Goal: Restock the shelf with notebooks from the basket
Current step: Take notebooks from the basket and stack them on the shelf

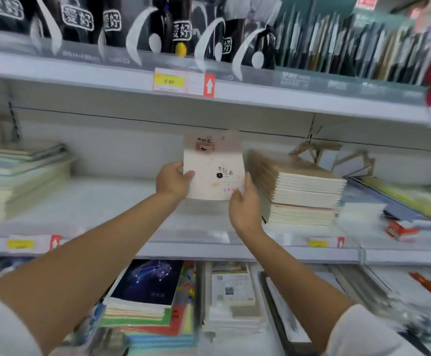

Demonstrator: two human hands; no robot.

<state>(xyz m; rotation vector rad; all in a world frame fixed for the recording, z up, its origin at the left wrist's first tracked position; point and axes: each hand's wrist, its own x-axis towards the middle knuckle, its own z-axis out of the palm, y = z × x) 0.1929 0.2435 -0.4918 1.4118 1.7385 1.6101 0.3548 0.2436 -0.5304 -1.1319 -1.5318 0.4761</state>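
Both hands hold a cream notebook [213, 173] with black writing above the middle shelf [101, 201]. My left hand [172, 180] grips its left edge, thumb across the cover. My right hand [245, 201] holds its lower right corner. The notebook is tilted nearly upright, and more cream sheets show blurred behind its top. A tall stack of brown-covered notebooks [304, 191] stands just right of it on the same shelf. The basket is out of view.
A pile of pale notebooks [21, 176] lies at the shelf's left end. Black pencil cases [158, 29] and pens fill the upper shelf. Below, a constellation-cover stack [147, 286] and other books lie flat. Price tags [183, 82] hang on the rails.
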